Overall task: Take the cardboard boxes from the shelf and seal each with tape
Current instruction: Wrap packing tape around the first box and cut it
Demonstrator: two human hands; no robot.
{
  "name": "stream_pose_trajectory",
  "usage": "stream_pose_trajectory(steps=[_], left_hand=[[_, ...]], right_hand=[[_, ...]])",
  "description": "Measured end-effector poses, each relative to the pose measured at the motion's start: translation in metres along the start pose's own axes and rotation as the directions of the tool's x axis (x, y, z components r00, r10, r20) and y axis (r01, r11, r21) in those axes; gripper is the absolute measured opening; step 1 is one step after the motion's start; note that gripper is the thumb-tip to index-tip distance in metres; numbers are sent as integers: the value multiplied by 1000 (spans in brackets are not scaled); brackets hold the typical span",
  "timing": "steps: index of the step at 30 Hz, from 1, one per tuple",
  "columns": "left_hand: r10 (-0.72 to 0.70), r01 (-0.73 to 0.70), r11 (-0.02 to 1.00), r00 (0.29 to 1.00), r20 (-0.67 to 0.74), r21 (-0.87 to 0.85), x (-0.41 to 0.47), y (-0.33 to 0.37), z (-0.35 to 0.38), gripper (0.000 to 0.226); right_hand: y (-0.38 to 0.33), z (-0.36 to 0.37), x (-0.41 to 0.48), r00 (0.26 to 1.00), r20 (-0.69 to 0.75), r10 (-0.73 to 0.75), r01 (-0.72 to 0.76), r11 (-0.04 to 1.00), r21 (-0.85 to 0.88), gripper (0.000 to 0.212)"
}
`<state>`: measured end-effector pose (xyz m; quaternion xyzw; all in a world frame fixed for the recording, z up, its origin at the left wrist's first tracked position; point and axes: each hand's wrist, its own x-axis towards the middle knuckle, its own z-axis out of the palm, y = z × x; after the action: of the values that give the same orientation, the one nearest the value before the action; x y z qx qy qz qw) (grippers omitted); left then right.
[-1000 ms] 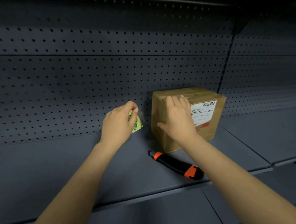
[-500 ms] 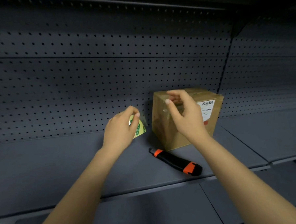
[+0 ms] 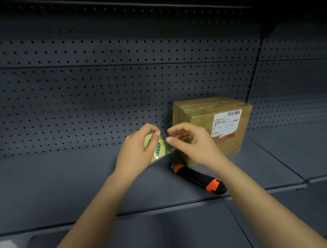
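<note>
One dark grey metal shelf (image 3: 67,185) fills most of the view, backed by a perforated panel of the same grey (image 3: 81,90), with a second deck of it lower down. On the upper deck, against the panel and right of centre, stands the closed brown cardboard box (image 3: 200,120), one corner turned toward the camera, glossy tape across its top and a white shipping label with a barcode (image 3: 226,122) on its right-hand face. Two bare forearms reach in from below and meet just left of the box. The left hand (image 3: 135,151) curls its fingers over a roll of clear tape with a green and yellow printed core (image 3: 159,148), holding it tilted above the deck. The right hand (image 3: 194,143) has thumb and forefinger pinched on the roll's loose clear end (image 3: 166,140), the other fingers loosely bent. A black utility knife with orange ends (image 3: 198,179) lies flat on the deck just in front of the box, under the right wrist.
</note>
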<state>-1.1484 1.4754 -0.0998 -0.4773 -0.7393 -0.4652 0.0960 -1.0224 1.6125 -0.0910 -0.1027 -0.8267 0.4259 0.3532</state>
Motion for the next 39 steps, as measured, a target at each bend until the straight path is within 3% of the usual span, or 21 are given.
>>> stream_pose_trajectory(steps=[3, 8, 21, 28, 34, 39], left_hand=[[3, -3, 1000, 1000, -2, -1, -1, 0, -2, 11], [-6, 6, 1000, 1000, 0, 7, -3, 2, -6, 11], [-25, 25, 999, 1000, -18, 37, -8, 7, -12, 9], [5, -4, 999, 1000, -30, 48, -11, 3, -10, 14], [-3, 3, 1000, 1000, 9, 29, -10, 1, -9, 46], [20, -22, 997, 999, 31, 72, -9, -8, -11, 28]], right_hand=[[-2, 4, -3, 999, 33, -43, 40, 994, 97, 17], [-5, 9, -3, 990, 31, -137, 135, 989, 60, 9], [-7, 21, -5, 992, -119, -43, 51, 997, 59, 15], [-10, 22, -4, 993, -103, -53, 53, 999, -3, 8], [-14, 26, -3, 998, 7, -62, 63, 985, -162, 10], [-8, 26, 0, 999, 52, 5, 4, 983, -184, 7]])
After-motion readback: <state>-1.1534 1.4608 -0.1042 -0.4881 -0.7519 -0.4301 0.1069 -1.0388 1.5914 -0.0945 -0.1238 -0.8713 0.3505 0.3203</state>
